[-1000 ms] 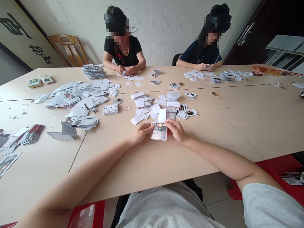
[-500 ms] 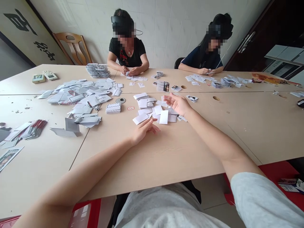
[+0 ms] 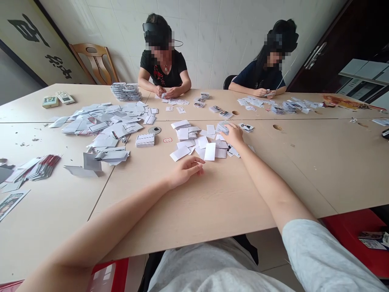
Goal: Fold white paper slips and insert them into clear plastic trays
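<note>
The right hand reaches forward across the counter, its fingers on the clear plastic cases just beyond the white cards; whether its grip is grasping one of them or merely touching, I cannot tell; the left hand lies low over the near part of the counter, its grip released, fingers loosely curled around nothing; just ahead of it, a single white card lies on the near edge of the scattered ones; dark-printed cards peek out beneath the right forearm; past the right hand, two filled cases lie near a round hole in the counter; to the left stand a neat stack of bordered cards and, farther off, a broad heap of white paper pieces; across the counter, two co-workers in dark tops sit with their own hands on small pieces.
</note>
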`<state>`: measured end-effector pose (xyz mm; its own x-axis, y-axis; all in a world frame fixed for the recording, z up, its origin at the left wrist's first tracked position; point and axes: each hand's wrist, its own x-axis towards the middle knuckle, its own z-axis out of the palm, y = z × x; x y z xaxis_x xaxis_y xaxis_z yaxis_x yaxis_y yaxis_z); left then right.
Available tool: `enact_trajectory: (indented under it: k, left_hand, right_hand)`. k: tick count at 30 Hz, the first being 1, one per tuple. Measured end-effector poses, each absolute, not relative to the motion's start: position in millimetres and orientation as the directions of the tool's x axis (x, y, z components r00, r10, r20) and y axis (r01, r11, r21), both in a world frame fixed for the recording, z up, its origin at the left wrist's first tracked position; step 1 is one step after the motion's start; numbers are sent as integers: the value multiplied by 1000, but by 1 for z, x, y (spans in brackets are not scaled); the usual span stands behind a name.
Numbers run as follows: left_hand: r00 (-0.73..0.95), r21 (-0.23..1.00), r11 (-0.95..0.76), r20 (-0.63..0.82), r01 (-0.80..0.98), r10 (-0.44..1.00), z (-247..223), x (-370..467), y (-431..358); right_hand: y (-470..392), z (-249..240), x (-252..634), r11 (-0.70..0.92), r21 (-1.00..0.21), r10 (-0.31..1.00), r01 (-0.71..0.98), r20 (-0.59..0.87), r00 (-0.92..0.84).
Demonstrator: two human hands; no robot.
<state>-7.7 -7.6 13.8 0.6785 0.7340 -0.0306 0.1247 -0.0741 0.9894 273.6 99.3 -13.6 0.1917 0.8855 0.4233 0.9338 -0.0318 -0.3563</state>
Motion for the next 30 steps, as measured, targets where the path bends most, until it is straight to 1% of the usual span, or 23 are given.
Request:
enact_trajectory:
  k: [5, 8, 10, 12, 13, 15, 16, 18, 19, 20, 21, 22, 24, 27, 29, 30]
  left_hand:
    - [680, 990, -74, -28, 121, 732, 13, -8, -7]
    - [684, 990, -69, -36, 125, 728, 13, -8, -7]
    - [686, 990, -67, -39, 127, 726, 11, -9, -6]
    - [672, 990, -68, -31, 122, 740, 9, -8, -6]
    - [651, 991, -70, -22, 115, 759, 7, -8, -6]
    - [557, 991, -84, 10, 107, 830, 4, -7, -6]
    - [489, 988, -105, 38, 110, 871, 2, -7, -6]
    - [368, 974, -177, 115, 139, 923, -1, -6, -6]
    - [333, 962, -224, 162, 158, 929, -3, -6, -7]
    - [326, 947, -269, 203, 173, 923, -3, -6, -7]
    - [350, 934, -306, 228, 186, 908, -4, -5, -7]
    - [393, 920, -339, 242, 199, 887, -4, -5, -7]
    - [499, 874, -417, 254, 248, 829, -4, -5, -9]
    - [637, 723, -598, 287, 345, 715, -4, -5, -12]
    - [698, 611, -691, 296, 386, 652, -4, -5, -13]
    - [721, 567, -721, 293, 398, 629, -4, -5, -13]
  right_hand:
    - [98, -16, 274, -32, -383, 866, 923, 450, 217]
    - [95, -7, 273, -13, -417, 822, 909, 513, 247]
    - [93, 7, 273, 30, -471, 764, 881, 579, 284]
    - [85, 25, 269, 110, -532, 720, 840, 625, 301]
    - [78, 34, 265, 167, -548, 717, 820, 638, 280]
    - [56, 47, 253, 289, -535, 738, 794, 653, 172]
    - [42, 50, 245, 341, -505, 760, 793, 645, 83]
    - [11, 47, 226, 436, -404, 789, 804, 601, -126]
    - [-4, 41, 217, 491, -352, 795, 797, 555, -245]
    - [-18, 35, 209, 582, -300, 782, 756, 462, -419]
    - [-30, 27, 202, 658, -269, 746, 703, 360, -560]
    - [-40, 21, 197, 700, -256, 714, 667, 282, -641]
    - [-49, 12, 194, 732, -260, 680, 630, 213, -702]
    - [-42, 10, 206, 739, -318, 670, 594, 247, -701]
    - [-28, 14, 227, 693, -358, 720, 625, 312, -620]
    - [-21, 16, 242, 637, -365, 771, 679, 339, -540]
